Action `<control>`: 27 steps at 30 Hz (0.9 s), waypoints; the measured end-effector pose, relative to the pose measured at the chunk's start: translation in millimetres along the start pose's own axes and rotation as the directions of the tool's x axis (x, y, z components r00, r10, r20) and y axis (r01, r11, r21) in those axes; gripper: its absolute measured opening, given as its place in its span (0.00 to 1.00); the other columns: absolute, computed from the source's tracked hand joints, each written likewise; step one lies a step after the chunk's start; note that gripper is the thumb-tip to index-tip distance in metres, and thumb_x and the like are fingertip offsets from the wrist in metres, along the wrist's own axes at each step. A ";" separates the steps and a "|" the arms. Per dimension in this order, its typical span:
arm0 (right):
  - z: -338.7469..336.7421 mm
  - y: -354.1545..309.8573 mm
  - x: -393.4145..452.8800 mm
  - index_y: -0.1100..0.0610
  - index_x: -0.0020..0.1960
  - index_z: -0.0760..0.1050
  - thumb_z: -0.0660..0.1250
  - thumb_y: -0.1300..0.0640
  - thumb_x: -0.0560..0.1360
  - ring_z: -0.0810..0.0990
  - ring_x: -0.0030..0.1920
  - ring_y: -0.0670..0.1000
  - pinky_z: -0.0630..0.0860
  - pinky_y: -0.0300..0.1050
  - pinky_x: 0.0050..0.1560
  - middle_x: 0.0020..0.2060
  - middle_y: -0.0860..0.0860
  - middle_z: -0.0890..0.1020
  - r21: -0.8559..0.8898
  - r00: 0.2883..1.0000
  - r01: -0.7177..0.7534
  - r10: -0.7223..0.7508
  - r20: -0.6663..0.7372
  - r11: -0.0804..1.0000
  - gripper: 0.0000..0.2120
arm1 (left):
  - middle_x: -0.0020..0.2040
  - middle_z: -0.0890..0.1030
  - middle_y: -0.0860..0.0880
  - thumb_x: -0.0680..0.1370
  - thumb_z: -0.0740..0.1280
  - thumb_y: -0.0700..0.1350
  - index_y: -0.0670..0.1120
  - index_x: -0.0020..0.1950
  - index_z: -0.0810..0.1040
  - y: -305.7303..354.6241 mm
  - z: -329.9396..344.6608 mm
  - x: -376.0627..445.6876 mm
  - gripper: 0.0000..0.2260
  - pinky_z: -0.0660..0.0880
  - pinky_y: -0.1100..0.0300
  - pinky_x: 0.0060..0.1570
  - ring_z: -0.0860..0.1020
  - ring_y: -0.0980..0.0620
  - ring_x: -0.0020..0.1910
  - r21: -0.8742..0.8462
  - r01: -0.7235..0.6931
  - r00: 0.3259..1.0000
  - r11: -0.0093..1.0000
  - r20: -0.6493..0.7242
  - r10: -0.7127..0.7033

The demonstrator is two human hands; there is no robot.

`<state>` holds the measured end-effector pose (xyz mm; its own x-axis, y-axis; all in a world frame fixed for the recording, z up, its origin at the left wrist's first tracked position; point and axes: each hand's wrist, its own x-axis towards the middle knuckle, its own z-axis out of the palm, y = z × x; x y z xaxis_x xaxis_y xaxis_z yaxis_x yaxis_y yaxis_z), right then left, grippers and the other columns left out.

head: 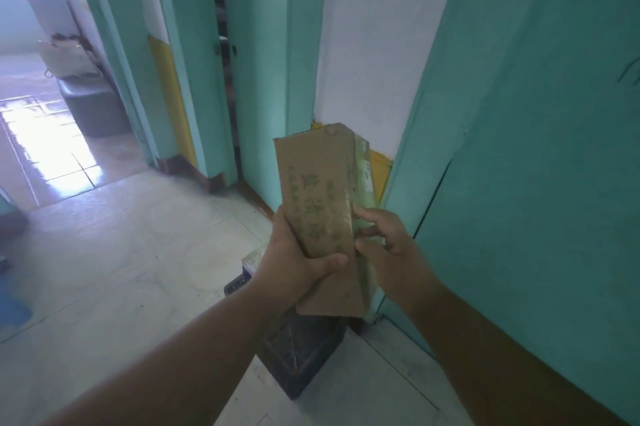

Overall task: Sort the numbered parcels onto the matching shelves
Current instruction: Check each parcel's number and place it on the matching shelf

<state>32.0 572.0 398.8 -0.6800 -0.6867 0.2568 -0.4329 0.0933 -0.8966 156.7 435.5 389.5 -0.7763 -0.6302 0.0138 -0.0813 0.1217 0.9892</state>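
At about eight o'clock from the parcel, my left hand [294, 262] gripped its lower half, thumb curled across the brown front face and fingers wrapped behind. The cardboard parcel [322, 210] stood nearly upright between my hands, its long axis running from six to twelve o'clock and leaning slightly toward eleven, held above the pale tiled floor [121, 252]. Green characters ran down its front, too blurred for me to read, and I could find no number on the faces shown. At four o'clock from it, my right hand [384, 245] pinched the taped right edge with curled fingers. Both hands were equally near. No shelf was in sight, only the teal wall [536, 148] at three o'clock.
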 end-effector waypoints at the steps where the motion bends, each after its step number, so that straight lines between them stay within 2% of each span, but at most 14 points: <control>1: 2.5 -1.7 3.5 0.20 0.56 0.72 0.66 0.58 0.75 0.76 0.53 0.40 0.72 0.29 0.51 0.57 0.35 0.74 -0.011 1.000 0.008 -0.008 0.000 1.000 0.29 | 0.63 0.76 0.61 0.58 0.84 0.53 0.68 0.68 0.56 1.1 -5.1 1.1 0.48 0.81 0.59 0.53 0.77 0.60 0.62 0.002 -0.030 1.000 1.000 -0.006 0.030; 2: 5.6 -3.6 6.9 0.20 0.55 0.73 0.65 0.64 0.77 0.77 0.53 0.41 0.72 0.30 0.52 0.56 0.36 0.75 -0.033 1.000 0.015 -0.015 0.002 0.999 0.33 | 0.65 0.75 0.61 0.56 0.83 0.55 0.68 0.71 0.54 1.7 -10.5 1.9 0.52 0.80 0.59 0.55 0.76 0.60 0.64 0.000 -0.058 0.998 0.998 -0.012 0.058; 4: 14.3 -10.5 12.4 0.22 0.55 0.73 0.64 0.70 0.78 0.77 0.53 0.41 0.72 0.29 0.51 0.57 0.40 0.75 -0.066 1.000 0.028 -0.027 0.016 0.997 0.37 | 0.70 0.72 0.58 0.56 0.83 0.56 0.69 0.76 0.47 2.5 -21.6 2.4 0.59 0.78 0.48 0.61 0.73 0.56 0.69 -0.004 -0.094 0.994 0.996 -0.048 0.094; 7: 30.1 -26.6 19.8 0.27 0.61 0.72 0.67 0.67 0.78 0.76 0.52 0.38 0.72 0.26 0.47 0.57 0.40 0.75 -0.103 0.997 0.076 -0.077 -0.005 0.992 0.32 | 0.72 0.70 0.58 0.57 0.82 0.58 0.74 0.74 0.47 3.8 -40.9 1.5 0.57 0.76 0.42 0.64 0.72 0.54 0.70 0.019 -0.160 0.980 0.987 -0.116 0.161; 10: 46.1 -39.1 25.2 0.30 0.63 0.70 0.70 0.61 0.78 0.74 0.52 0.37 0.70 0.25 0.47 0.56 0.41 0.75 -0.166 0.992 0.119 -0.123 -0.017 0.979 0.28 | 0.74 0.67 0.60 0.58 0.81 0.61 0.75 0.74 0.48 6.0 -63.7 6.4 0.55 0.75 0.43 0.66 0.70 0.55 0.72 0.043 -0.183 0.980 0.982 -0.075 0.185; 12: 57.3 -44.4 28.3 0.29 0.62 0.69 0.70 0.60 0.78 0.74 0.52 0.37 0.70 0.24 0.48 0.56 0.42 0.75 -0.166 0.992 0.110 -0.118 -0.039 0.980 0.27 | 0.74 0.64 0.57 0.56 0.80 0.65 0.66 0.79 0.47 7.3 -77.3 12.1 0.59 0.72 0.45 0.69 0.67 0.55 0.72 0.091 -0.171 0.985 0.981 -0.008 0.172; 14: 68.7 -46.4 31.4 0.32 0.63 0.71 0.70 0.60 0.78 0.74 0.51 0.36 0.70 0.24 0.47 0.56 0.43 0.75 -0.162 0.994 0.089 -0.098 -0.047 0.983 0.25 | 0.72 0.63 0.55 0.54 0.77 0.70 0.62 0.81 0.44 9.2 -87.1 16.4 0.64 0.68 0.50 0.68 0.65 0.54 0.71 0.215 -0.142 0.990 0.966 0.039 0.137; 17: 84.2 -45.4 35.7 0.41 0.68 0.74 0.69 0.60 0.79 0.74 0.52 0.35 0.69 0.23 0.47 0.57 0.44 0.75 -0.178 0.998 0.040 -0.048 -0.040 0.983 0.22 | 0.69 0.61 0.55 0.51 0.74 0.74 0.64 0.80 0.42 9.1 -100.0 20.3 0.65 0.66 0.53 0.65 0.64 0.51 0.68 0.313 -0.064 0.996 0.948 0.077 0.042; 20: 100.9 -42.7 37.1 0.44 0.70 0.74 0.69 0.59 0.79 0.76 0.56 0.40 0.69 0.25 0.48 0.57 0.43 0.75 -0.210 1.000 -0.017 0.016 -0.008 0.978 0.22 | 0.67 0.59 0.55 0.51 0.74 0.72 0.63 0.80 0.43 5.0 -112.5 22.2 0.64 0.68 0.53 0.65 0.65 0.50 0.65 0.342 -0.002 0.995 0.940 0.097 -0.033; 23: 115.7 -41.9 36.2 0.44 0.71 0.73 0.71 0.55 0.77 0.75 0.57 0.40 0.69 0.26 0.51 0.58 0.41 0.74 -0.239 0.999 -0.038 0.043 0.017 0.970 0.23 | 0.66 0.61 0.52 0.53 0.75 0.64 0.63 0.78 0.52 2.3 -123.0 23.2 0.57 0.68 0.59 0.57 0.68 0.50 0.62 0.267 0.030 0.994 0.963 0.092 -0.056; 25: 119.2 -39.9 36.9 0.42 0.70 0.74 0.73 0.50 0.75 0.73 0.57 0.38 0.69 0.25 0.51 0.57 0.39 0.73 -0.283 0.999 -0.047 0.046 -0.010 0.958 0.24 | 0.64 0.70 0.53 0.56 0.76 0.57 0.73 0.65 0.63 -2.7 -131.7 23.9 0.41 0.74 0.54 0.58 0.73 0.47 0.62 0.147 -0.010 0.992 0.989 0.125 -0.008; 27: 117.1 -36.2 35.3 0.40 0.69 0.74 0.75 0.44 0.72 0.73 0.60 0.43 0.72 0.37 0.59 0.58 0.40 0.72 -0.350 0.996 -0.086 0.068 -0.064 0.933 0.26 | 0.56 0.82 0.56 0.61 0.77 0.48 0.77 0.54 0.69 -8.9 -143.2 21.7 0.32 0.81 0.47 0.53 0.82 0.46 0.56 -0.059 0.001 0.986 0.998 0.169 0.009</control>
<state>92.9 460.0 398.1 -0.7445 -0.6312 0.2176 -0.5523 0.3991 -0.7319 230.1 311.0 401.9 -0.8714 -0.4906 -0.0023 -0.0451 0.0755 0.9961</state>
